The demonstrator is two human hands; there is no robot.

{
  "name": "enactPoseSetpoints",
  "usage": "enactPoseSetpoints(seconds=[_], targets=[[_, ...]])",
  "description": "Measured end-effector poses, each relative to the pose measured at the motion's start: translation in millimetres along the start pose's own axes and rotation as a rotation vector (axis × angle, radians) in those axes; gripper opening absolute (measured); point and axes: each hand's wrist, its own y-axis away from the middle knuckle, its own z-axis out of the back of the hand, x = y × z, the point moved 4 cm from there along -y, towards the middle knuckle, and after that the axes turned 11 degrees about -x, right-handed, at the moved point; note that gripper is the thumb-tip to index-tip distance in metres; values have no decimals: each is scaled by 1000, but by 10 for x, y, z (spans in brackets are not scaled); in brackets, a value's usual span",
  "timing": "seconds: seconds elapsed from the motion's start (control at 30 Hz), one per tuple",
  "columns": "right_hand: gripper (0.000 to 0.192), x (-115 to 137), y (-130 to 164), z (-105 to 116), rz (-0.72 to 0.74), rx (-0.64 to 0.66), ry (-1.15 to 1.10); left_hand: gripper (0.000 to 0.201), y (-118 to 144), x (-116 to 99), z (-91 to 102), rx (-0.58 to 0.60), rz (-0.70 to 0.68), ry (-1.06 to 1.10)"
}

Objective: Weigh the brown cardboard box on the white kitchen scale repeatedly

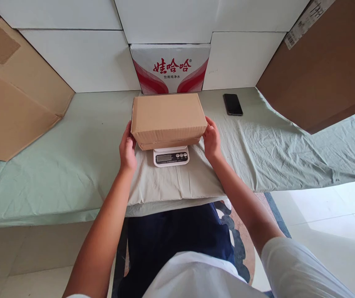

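Note:
A closed brown cardboard box sits over a small white kitchen scale, hiding most of its platform. The scale's grey display and its buttons face me. My left hand is against the box's left side, and my right hand is against its right side near the front corner. Between them the two hands grip the box, with some fingertips hidden behind its edges. Whether the box rests its full weight on the scale I cannot tell.
A black phone lies to the right on the green cloth. Behind stands a white and red carton against white panels. Large cardboard sheets flank the table, one on the left and one on the right.

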Motion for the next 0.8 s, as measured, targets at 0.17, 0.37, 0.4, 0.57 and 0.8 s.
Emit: enactPoseSetpoints(seconds=[0.17,0.37,0.4,0.57,0.8], targets=[[67,102,158,-57,-1,86,14,81,198,-134,-70,19,41,11],[57,181,380,-188,147,132,108,75,446,-296,-231,77,23,-30],[55,185,362,-213,155,130,107,75,433,-323,-258,87,24,-25],[54,301,6,-454,239,164,83,77,-3,-426,-398,102,-23,41],[68,162,-729,-959,338,143,52,83,-1039,98,-649,26,84,50]])
